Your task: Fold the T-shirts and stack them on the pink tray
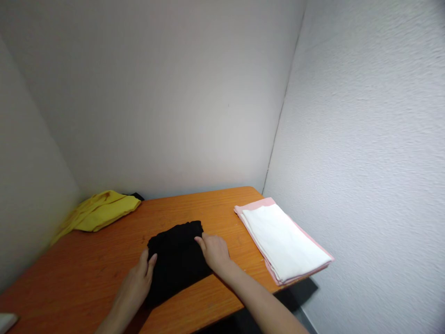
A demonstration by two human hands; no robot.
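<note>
A folded black cloth [179, 260], its far edge rumpled, lies near the front of the wooden table. At its left side my left hand [139, 276] pinches the edge, thumb on top and fingers partly hidden beneath. My right hand [214, 250] grips the opposite edge in the same way, thumb laid over the fabric. Whether the cloth is a garment cannot be made out.
On the right of the wooden table [114, 260] rests a folded white cloth [283, 241] over a pink cloth [266, 202]. A crumpled yellow cloth [104, 211] and a dark piece [135, 195] lie back left. Walls [181, 93] stand behind and at both sides. A white object [7, 321] shows front left.
</note>
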